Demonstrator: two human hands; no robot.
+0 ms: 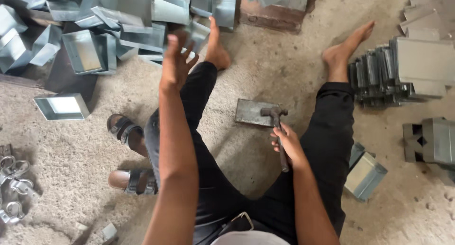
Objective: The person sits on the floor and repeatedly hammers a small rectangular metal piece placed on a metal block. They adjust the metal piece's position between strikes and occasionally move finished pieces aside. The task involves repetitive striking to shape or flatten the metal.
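I sit on a concrete floor with my legs spread and my bare feet forward. My left hand (176, 60) is raised and blurred, fingers apart, empty, reaching toward a heap of folded sheet-metal boxes (118, 22) at the top left. My right hand (286, 144) grips the handle of a hammer (276, 124), whose head rests on a flat steel plate (251, 112) lying on the floor between my legs.
A single metal box (61, 106) lies left of my leg. Two sandals (124, 130) sit by my left thigh. Stacked folded metal pieces (398, 74) stand at the right, more boxes (429, 140) below them, and one (365, 175) by my right knee. Metal clamps (14, 183) lie at the far left.
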